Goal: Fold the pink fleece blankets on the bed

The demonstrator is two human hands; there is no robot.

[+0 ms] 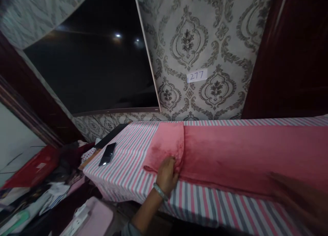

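Note:
A long pink towel (230,154) with a plush surface lies lengthwise on a striped cloth (123,160). Its left end is folded over on itself, with darker, brushed-looking patches on the fold. My left hand (167,174), with a pale bangle at the wrist, rests at the front of that fold; its fingers are bent together over the towel's edge. At the right, my right hand (294,195) is smeared by motion over the towel's front edge, and its fingers cannot be made out.
A black phone (107,154) lies on the striped cloth at the left. A large dark television (97,58) hangs behind. A paper label reading 277 (197,75) is on the wall. Below left are a red bag (33,166), heaped clothes and a white power strip (78,222).

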